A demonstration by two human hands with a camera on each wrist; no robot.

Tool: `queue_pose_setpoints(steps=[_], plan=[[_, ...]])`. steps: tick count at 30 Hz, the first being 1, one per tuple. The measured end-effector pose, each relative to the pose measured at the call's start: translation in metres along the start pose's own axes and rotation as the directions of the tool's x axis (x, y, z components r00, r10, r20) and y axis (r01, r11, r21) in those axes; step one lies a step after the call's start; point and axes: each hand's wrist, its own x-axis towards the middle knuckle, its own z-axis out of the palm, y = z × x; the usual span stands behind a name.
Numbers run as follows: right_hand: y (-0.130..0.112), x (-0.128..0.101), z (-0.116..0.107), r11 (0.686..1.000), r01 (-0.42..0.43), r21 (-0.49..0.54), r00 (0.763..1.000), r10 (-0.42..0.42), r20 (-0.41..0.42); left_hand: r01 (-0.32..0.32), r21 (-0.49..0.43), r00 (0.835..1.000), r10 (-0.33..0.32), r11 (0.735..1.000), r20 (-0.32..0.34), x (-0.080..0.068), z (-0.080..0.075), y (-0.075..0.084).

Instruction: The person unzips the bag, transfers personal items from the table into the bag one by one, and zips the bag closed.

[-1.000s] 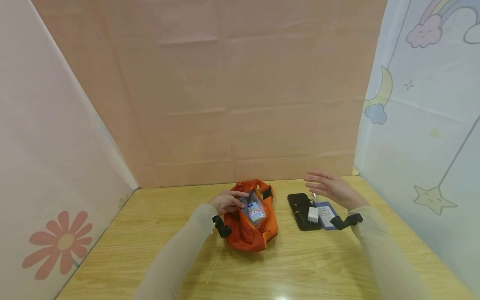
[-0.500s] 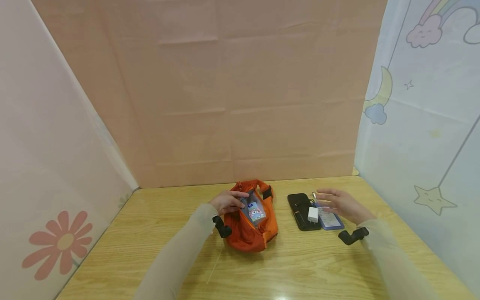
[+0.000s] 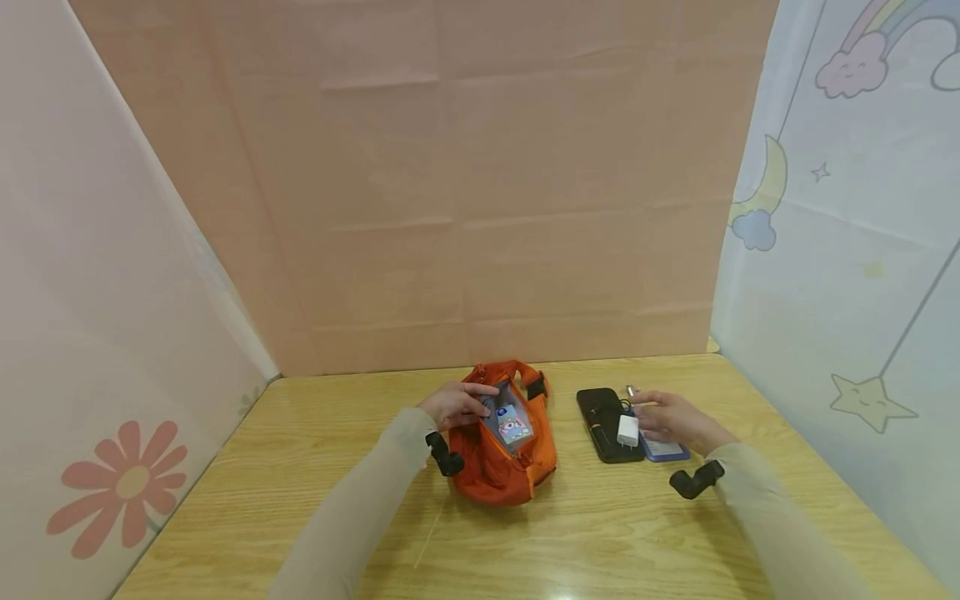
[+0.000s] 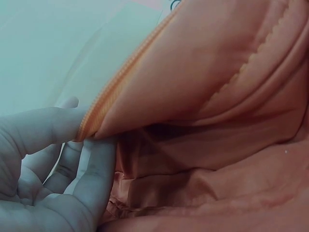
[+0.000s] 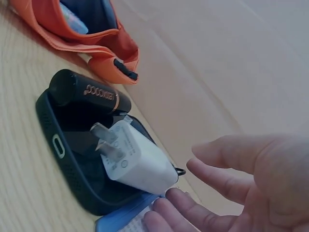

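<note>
An orange waist bag (image 3: 491, 479) lies unzipped on the table, with a cartoon-printed item (image 3: 513, 427) inside its grey-lined opening. At the bag's left edge my left hand (image 3: 452, 405) pinches the zippered rim (image 4: 113, 99) between thumb and fingers, holding the mouth apart. My right hand (image 3: 678, 419) is over a blue-framed badge (image 3: 667, 452), its fingers loosely extended. Those fingertips come right up to the end of a white charger plug (image 5: 142, 157), while the thumb stays apart from it. The plug sits on a black phone (image 5: 72, 166) beside a black lipstick-like tube (image 5: 91, 94).
Behind the badge lies a small metal clip (image 3: 631, 389). A black buckle (image 3: 536, 387) hangs on the bag's strap at its far right. The wooden table (image 3: 315, 467) ends at a peach backdrop (image 3: 375, 250), with printed sheets on both sides.
My right hand has lowered from above the badge, first shifting right, then back left toward the charger plug. My left hand keeps its hold on the bag's rim.
</note>
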Motion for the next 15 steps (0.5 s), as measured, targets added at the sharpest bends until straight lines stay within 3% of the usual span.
queue_pose_setpoints(steps=[15], plan=[[0.0031,-0.0009,0.0012,0.995,0.017,-0.098,0.998,-0.012,0.055,0.001,0.006,1.0,-0.001,1.0,0.014,-0.0011,0.0,0.0012]])
